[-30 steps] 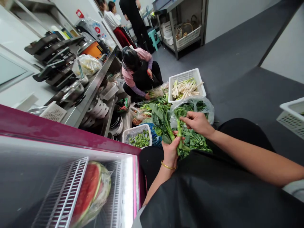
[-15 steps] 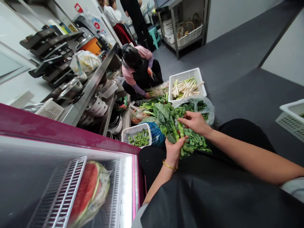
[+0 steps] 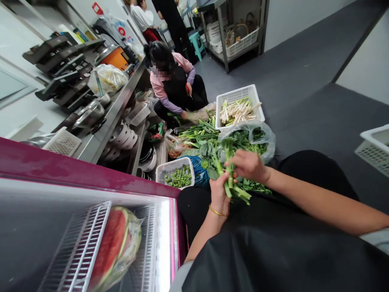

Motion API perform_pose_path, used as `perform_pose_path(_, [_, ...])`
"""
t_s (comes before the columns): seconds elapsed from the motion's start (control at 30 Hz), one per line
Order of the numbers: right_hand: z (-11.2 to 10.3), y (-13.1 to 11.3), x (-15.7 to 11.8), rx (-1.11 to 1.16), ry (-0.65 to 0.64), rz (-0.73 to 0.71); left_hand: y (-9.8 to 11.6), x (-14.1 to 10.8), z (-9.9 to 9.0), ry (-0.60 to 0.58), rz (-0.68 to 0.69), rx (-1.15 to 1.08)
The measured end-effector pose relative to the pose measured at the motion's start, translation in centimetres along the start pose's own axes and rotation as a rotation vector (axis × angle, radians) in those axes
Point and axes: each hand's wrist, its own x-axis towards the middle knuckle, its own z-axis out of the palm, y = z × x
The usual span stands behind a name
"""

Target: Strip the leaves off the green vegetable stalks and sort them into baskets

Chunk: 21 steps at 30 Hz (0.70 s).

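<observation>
Several thick leafy green stalks (image 3: 230, 178), with cut ends pointing down toward my lap, are gripped in my left hand (image 3: 219, 190). My right hand (image 3: 249, 165) is closed, its thumb and fingers pinching the upper part of a stalk beside the left thumb. The right fingertips are partly blurred. Just beyond my hands, a clear plastic bag (image 3: 269, 140) holds more leafy greens. To the left, a small white basket (image 3: 158, 175) contains short green pieces, next to a blue plastic bag (image 3: 200, 172).
A white basket (image 3: 257, 95) of pale stalks stands on the floor ahead. Across the greens, a co-worker (image 3: 174, 81) crouches with a red-handled tool. At left are a steel counter (image 3: 117, 107) and a lit fridge with cut watermelon (image 3: 111, 243). Another basket (image 3: 375, 142) is at right.
The stalks have turned in my left hand, so their cut ends now show below it. My right hand has curled in closer. The co-worker has shifted slightly left.
</observation>
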Motion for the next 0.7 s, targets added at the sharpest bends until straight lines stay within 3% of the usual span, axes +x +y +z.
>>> perform_pose_path(0.07, [-0.1,-0.3,-0.8,0.136,-0.072,0.028,0.5,0.2,-0.2,0.003,-0.036,-0.067])
perform_pose_path(0.2, [-1.4,0.6,0.5,0.586,-0.081,0.568,0.8,-0.1,-1.1,-0.075,-0.087,-0.034])
perform_pose_path(0.27, [-2.0,1.1,1.8,0.802,-0.17,0.675,0.7,-0.3,-1.3,-0.097,-0.086,-0.008])
perform_pose_path(0.33, [-2.3,1.3,2.7,0.832,-0.212,0.664,0.6,-0.4,-1.1,-0.108,-0.08,0.005])
perform_pose_path(0.4, [-2.2,1.1,2.8,0.626,-0.143,0.577,0.7,-0.3,-0.9,-0.11,-0.11,-0.012])
perform_pose_path(0.5, [-1.5,0.9,1.5,0.195,0.0,0.245,0.9,0.1,-0.7,-0.078,-0.234,-0.101])
perform_pose_path(0.6, [-1.2,0.6,0.0,0.101,-0.04,-0.028,0.5,1.1,-1.2,-0.02,-0.311,-0.174])
perform_pose_path(0.7, [-1.0,-0.6,1.3,0.234,0.024,0.088,-0.9,2.4,-2.5,0.051,-0.326,-0.188])
